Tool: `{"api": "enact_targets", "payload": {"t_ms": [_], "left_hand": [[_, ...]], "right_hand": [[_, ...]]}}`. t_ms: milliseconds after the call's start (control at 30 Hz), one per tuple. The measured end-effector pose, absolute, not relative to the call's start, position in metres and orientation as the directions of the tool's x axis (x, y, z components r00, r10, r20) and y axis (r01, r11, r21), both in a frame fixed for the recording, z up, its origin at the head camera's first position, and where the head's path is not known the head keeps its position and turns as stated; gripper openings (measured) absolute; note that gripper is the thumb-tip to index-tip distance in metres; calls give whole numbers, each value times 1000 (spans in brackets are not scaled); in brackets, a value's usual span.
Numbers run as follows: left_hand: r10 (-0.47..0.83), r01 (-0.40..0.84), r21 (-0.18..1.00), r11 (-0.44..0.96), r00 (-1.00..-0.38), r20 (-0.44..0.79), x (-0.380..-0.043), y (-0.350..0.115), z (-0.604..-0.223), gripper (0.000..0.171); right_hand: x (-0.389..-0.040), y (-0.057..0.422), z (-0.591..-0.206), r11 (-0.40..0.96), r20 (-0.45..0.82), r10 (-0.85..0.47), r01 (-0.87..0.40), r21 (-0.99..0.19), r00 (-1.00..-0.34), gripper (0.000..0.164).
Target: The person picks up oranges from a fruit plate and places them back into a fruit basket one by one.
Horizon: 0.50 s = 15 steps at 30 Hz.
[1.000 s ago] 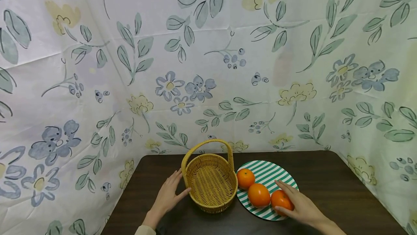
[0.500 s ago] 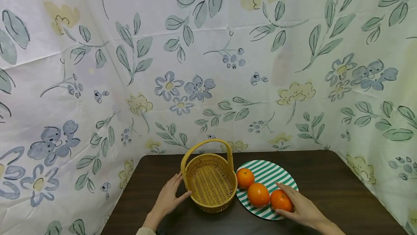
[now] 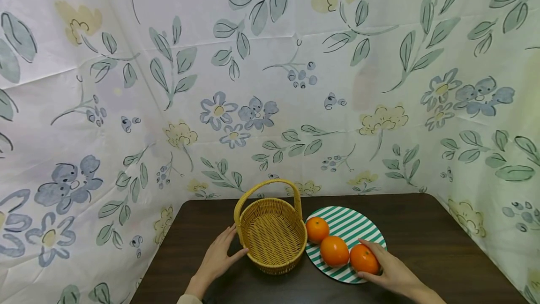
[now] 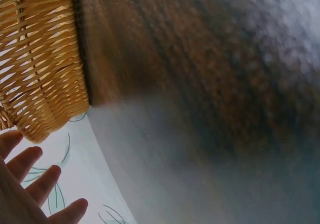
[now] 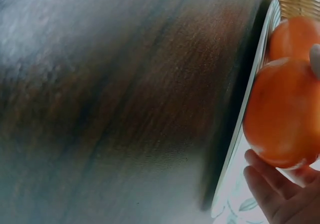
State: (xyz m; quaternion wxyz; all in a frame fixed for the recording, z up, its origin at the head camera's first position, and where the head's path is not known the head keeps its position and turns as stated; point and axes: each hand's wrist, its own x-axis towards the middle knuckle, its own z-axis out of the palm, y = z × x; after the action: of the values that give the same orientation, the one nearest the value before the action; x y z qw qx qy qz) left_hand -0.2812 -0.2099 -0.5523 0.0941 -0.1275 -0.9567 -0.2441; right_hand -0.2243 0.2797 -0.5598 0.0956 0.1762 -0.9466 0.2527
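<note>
L hand [image 3: 218, 253] at basket [image 3: 273, 266], L side, fingers spread. R hand [image 3: 390, 265] grips rightmost orange [image 3: 363, 259] on striped plate [image 3: 352, 222].

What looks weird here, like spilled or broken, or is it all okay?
Nothing really stands out. The yellow basket stands upright, the oranges look whole, and the striped plate lies flat. Only the flowery cloth behind has some creases.

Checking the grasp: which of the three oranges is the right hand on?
The orange farthest from the basket; the right hand grips it, and no hand touches the middle orange or basket-side orange.
</note>
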Motion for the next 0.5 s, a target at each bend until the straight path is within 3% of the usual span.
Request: {"api": "enact_targets", "payload": {"t_ms": [500], "left_hand": [[210,292,471,833,-953,220,-282,-210,-555,76]], "right_hand": [[-226,283,-555,781,356,-235,-394,-484,-904,74]]}}
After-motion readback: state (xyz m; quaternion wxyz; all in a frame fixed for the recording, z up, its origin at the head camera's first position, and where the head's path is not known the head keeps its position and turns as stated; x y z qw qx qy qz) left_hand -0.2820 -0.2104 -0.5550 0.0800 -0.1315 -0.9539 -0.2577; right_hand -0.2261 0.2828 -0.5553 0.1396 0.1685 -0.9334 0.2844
